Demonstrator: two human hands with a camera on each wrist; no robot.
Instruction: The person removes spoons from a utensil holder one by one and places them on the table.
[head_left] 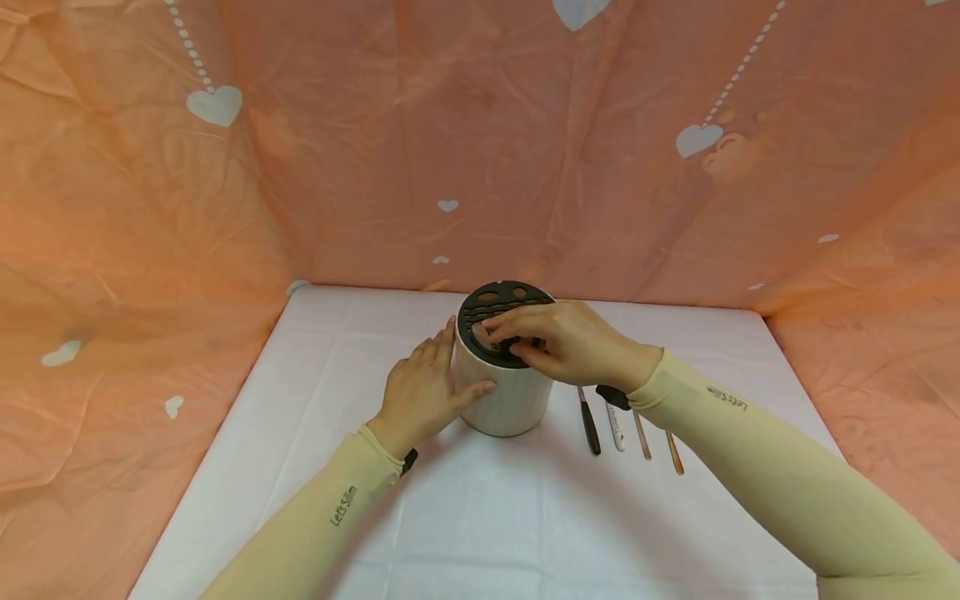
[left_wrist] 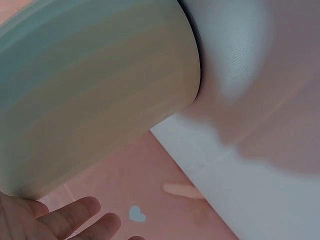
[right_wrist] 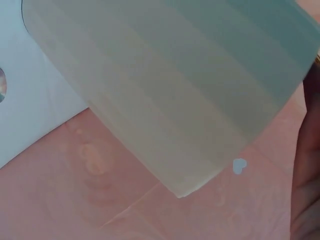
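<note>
A white ribbed cylindrical utensil holder (head_left: pixel 504 404) stands upright on the table, topped by a black slotted lid (head_left: pixel 504 292). My left hand (head_left: pixel 423 385) rests against its left side, with the fingers extended along the wall and the thumb on the front. Over the lid, my right hand (head_left: pixel 573 342) has bent fingers and thumb around a small shiny gold-coloured piece (right_wrist: pixel 317 60) at the rim. I cannot tell its kind, as the fingers hide most of it. In the left wrist view, the left fingers (left_wrist: pixel 75 215) show beside the holder's wall.
Right of the holder, several utensils lie side by side: one with a black handle (head_left: pixel 590 429), one with a white patterned handle (head_left: pixel 617 429), one with a copper handle (head_left: pixel 642 437) and one with a gold handle (head_left: pixel 675 454). Orange cloth (head_left: pixel 360 167) with hearts surrounds the white table (head_left: pixel 465 533).
</note>
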